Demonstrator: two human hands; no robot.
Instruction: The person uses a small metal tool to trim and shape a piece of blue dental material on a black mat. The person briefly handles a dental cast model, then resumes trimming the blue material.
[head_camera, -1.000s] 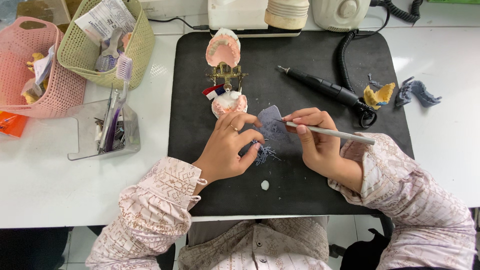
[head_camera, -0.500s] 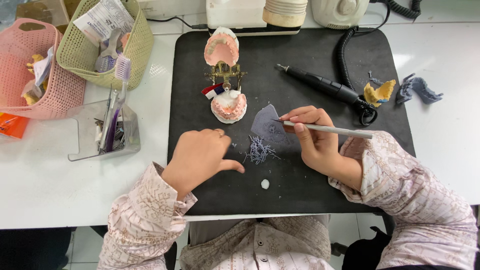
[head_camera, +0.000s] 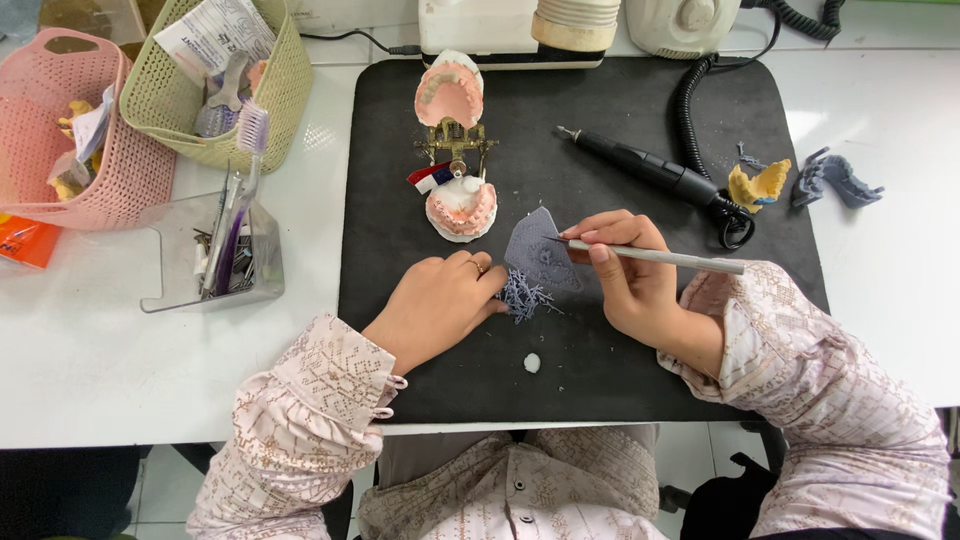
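pinching a thin grey hand tool (head_camera: 660, 258), the right hand's grip (head_camera: 625, 270) holds it like a pen, its fine tip touching a flat grey-blue wax-like sheet (head_camera: 540, 255) at the centre of a black mat (head_camera: 640, 370). left hand (head_camera: 440, 305) lies palm down at 9 o'clock of the sheet, fingers loosely curled and holding nothing, fingertips touching a small spiky grey-blue cluster (head_camera: 522, 297) at the sheet's 7 o'clock edge. a ring shows on one left finger. at 12 o'clock of the hands stands a hinged brass jaw model with pink gums and white teeth (head_camera: 458, 150), opened wide. a black motor handpiece (head_camera: 645, 170) lies at 2 o'clock. a small white lump (head_camera: 531, 362) sits at 6 o'clock. on the white table (head_camera: 100, 370), at 10 o'clock, are a pink basket (head_camera: 120, 180), a green basket (head_camera: 270, 90) and a clear holder (head_camera: 265, 265) with a toothbrush.
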